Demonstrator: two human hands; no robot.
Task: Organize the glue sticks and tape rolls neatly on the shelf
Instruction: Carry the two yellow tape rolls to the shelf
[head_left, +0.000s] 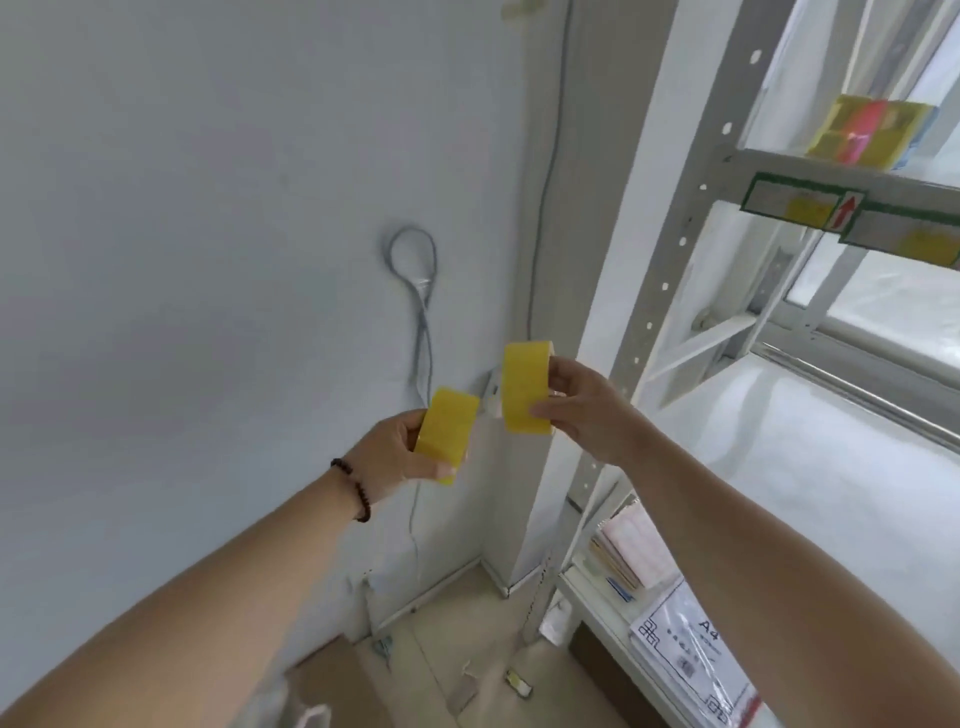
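Note:
Both hands are raised in front of a white wall, each holding a yellow tape roll. My left hand (387, 452) pinches the lower tape roll (448, 432) by its sides. My right hand (582, 402) grips the higher tape roll (525, 387), thumb below and fingers above. The two rolls are apart, a short gap between them. The white metal shelf unit (670, 244) stands to the right of both hands. On its upper board sits a yellow and pink pack (872, 132), blurred. I see no glue sticks.
A grey cable loop (413, 260) hangs on the wall behind the hands. The lower shelf holds paper packs (691, 644) and notebooks (628, 551). Labels (800, 202) run along the upper shelf edge. Scraps lie on the floor (467, 649). A window is at right.

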